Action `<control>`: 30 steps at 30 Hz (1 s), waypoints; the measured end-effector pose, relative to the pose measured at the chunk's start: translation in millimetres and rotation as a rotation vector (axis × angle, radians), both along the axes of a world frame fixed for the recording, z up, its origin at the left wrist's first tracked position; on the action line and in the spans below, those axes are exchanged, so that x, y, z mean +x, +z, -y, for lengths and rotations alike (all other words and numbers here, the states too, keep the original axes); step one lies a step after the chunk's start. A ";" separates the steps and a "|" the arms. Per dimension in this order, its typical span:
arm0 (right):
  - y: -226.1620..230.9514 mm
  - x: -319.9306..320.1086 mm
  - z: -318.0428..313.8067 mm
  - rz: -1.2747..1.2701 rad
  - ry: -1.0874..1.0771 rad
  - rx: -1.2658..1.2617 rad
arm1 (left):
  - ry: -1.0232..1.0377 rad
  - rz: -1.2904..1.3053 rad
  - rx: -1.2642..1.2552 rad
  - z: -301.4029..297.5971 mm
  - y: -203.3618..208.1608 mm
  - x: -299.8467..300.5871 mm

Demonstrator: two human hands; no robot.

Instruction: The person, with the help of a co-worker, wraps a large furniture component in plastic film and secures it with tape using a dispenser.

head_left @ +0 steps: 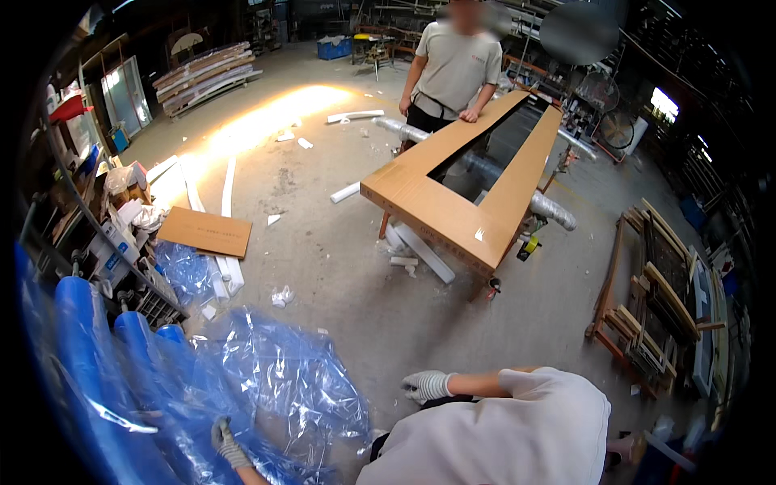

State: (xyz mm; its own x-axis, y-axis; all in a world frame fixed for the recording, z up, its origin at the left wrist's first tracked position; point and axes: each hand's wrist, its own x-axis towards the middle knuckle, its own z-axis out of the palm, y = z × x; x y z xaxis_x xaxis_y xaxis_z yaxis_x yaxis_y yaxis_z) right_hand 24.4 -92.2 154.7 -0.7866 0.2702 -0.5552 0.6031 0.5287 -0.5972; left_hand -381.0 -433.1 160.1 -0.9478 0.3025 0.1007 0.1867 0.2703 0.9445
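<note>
Position of the film relative to my hands. The crumpled, translucent blue plastic film [283,364] lies on the grey concrete floor [323,275], its loose spread far and to the right of my left hand [229,444]. My left hand, in a pale striped knit glove, is the nearer of the two: it touches the film at the near left, between the spread and the rolls. Its fingers look curled and narrow against the plastic; I cannot tell whether they are closed on a fold. My right hand [427,386], gloved alike, is just beyond the film's right edge, apart from it, above my dark trousers; its fingers are bent, and I cannot tell whether anything is in them. The spread thus lies between my two hands, mostly farther off than the left one. Long axis: the large, glossy blue cylindrical roll [77,315] at the left slants from far left toward near right, roughly alongside my left hand and well apart from my right. Far beyond, a long brown cardboard-covered rectangular frame [420,198] points away from me; a co-worker [457,65] in a pale shirt stands at its left side.
</note>
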 end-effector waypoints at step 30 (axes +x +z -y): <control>165.1 -120.0 29.3 -0.742 0.080 -0.912 | -0.083 -0.090 0.778 -181.1 156.6 281.2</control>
